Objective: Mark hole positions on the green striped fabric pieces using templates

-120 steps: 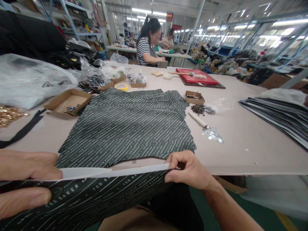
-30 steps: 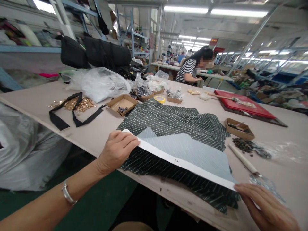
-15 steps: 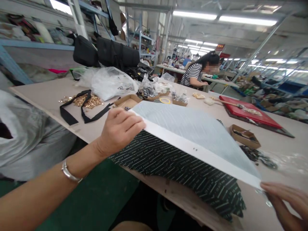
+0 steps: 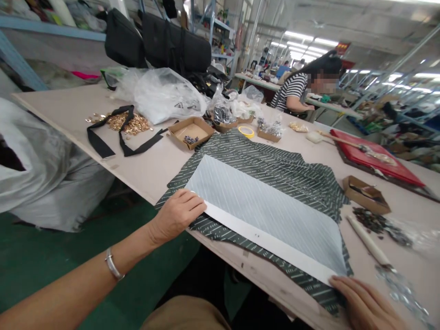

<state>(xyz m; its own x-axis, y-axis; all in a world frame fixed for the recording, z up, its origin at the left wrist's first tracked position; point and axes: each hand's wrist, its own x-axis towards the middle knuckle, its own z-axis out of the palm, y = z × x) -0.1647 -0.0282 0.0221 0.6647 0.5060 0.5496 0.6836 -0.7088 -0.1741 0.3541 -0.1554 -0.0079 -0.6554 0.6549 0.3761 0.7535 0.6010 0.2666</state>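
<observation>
A pale translucent sheet (image 4: 271, 197) with a white strip (image 4: 257, 236) along its near edge lies over dark green printed fabric (image 4: 282, 158). Two small dark marks show near the middle of the strip. My left hand (image 4: 182, 208) is closed on the strip's left end, fingers curled over the edge. At the right end, my right hand (image 4: 364, 300) has its fingertips on the near corner of the sheet; its thumb is hidden. The fabric's pieces lie in a stack, and their near side reaches the table edge.
To the left are gold metal pieces (image 4: 132, 123), a black strap (image 4: 125, 149) and a cardboard tray (image 4: 190, 130). A yellow tape roll (image 4: 246, 132) sits behind the fabric. On the right are a small box (image 4: 366, 195), a white-handled tool (image 4: 367, 240) and a red board (image 4: 378, 156). A person (image 4: 299, 89) sits beyond.
Both hands have lowered the sheet from a raised tilt down onto the printed fabric. The view has tipped downward, and the white-handled tool at right has come into sight.
</observation>
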